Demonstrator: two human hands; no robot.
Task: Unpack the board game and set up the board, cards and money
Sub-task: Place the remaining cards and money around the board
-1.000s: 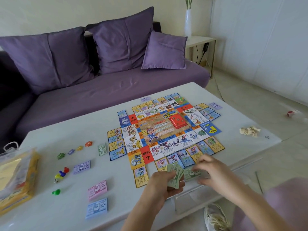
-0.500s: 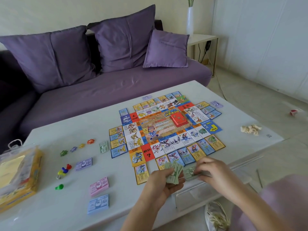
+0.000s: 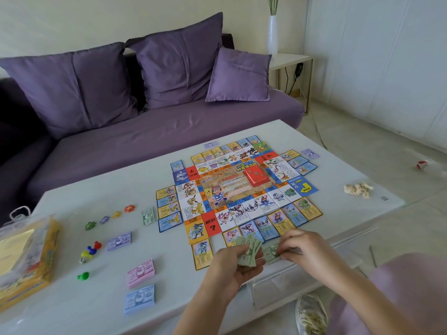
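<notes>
Green banknotes (image 3: 249, 252) sit fanned in the left hand (image 3: 232, 269), whose fingers curl round the wad just past the board's 6 o'clock edge, over the table's near rim. The right hand (image 3: 304, 247), just beside it at its 3 o'clock, pinches a single green note (image 3: 272, 255) between thumb and fingertips, close to the wad.

From where I stand the board (image 3: 232, 187) lies flat in the middle of the table (image 3: 96, 189), ringed by property cards (image 3: 307, 209), with a red card deck (image 3: 256, 176) on its centre toward 1 o'clock. At the board's 9 o'clock lies a small green stack (image 3: 148, 215). A purple stack (image 3: 119, 241) lies toward 8 o'clock, and a pink stack (image 3: 141, 273) and a blue stack (image 3: 140, 298) near 7 o'clock, each apart from the others. Coloured pawns (image 3: 90, 251) cluster just at the purple stack's 9 o'clock, under a row of star-shaped tokens (image 3: 110, 217). The yellow box (image 3: 26, 262) sits at the table's 8 o'clock edge.
</notes>
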